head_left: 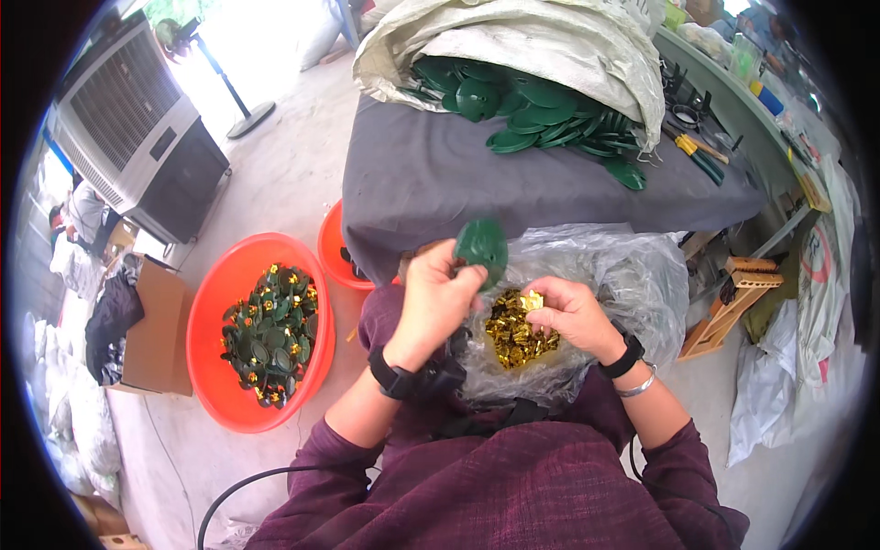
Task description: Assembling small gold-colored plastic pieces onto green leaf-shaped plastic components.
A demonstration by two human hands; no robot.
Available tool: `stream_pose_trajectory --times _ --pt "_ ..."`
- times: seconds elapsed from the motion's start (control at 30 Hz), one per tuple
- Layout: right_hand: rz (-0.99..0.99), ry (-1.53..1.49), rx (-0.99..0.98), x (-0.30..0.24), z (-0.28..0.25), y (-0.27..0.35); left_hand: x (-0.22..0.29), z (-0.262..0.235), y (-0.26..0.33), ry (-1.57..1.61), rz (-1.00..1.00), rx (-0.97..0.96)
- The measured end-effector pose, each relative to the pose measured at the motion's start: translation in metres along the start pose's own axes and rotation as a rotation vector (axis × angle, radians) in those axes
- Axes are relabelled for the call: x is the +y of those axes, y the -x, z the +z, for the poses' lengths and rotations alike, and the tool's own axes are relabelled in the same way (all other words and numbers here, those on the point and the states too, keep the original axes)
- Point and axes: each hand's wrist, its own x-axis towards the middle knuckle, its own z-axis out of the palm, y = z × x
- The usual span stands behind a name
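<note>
Between the thumb and fingers of my left hand (436, 298) is a green oval plastic piece (483, 249), raised above my lap and slightly blurred. My right hand (579, 316) pinches a small shiny gold piece (531, 300), just right of the green one and apart from it. Below both hands, a clear plastic bag (614, 275) lies open across my lap. Many loose gold pieces (519, 341) are heaped in it, right under my right fingertips.
A white woven sack (513, 41) spills green oval pieces (550, 115) onto the grey-covered table (431, 165). Pliers (698, 158) lie at its right. On the floor to my left stands an orange basin (203, 353) of green-and-gold pieces, near a second basin (332, 240), a cardboard box (160, 321) and an air cooler (137, 119).
</note>
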Motion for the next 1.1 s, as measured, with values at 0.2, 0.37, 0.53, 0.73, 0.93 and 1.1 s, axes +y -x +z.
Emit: stream_pose_trajectory --times 0.2,0.37,0.53,0.73,0.93,1.1 --pt "-0.246 -0.048 0.236 -0.025 0.020 0.003 -0.027 0.005 0.015 0.035 -0.055 -0.030" --pt "-0.154 -0.450 0.177 -0.026 0.033 0.005 -0.023 0.015 0.025 -0.048 -0.001 -0.078" --pt "-0.180 -0.329 0.161 -0.026 0.040 0.009 -0.022 0.020 0.034 -0.135 0.133 -0.061" --pt "-0.300 -0.012 0.187 -0.021 0.039 0.011 -0.029 0.018 0.033 -0.317 0.236 -0.049" --pt "-0.298 0.055 0.164 -0.023 0.042 0.012 -0.030 0.019 0.032 -0.334 0.214 -0.051" --pt "-0.533 0.751 0.278 -0.023 0.039 0.010 -0.023 0.023 0.034 -0.670 0.498 -0.003"
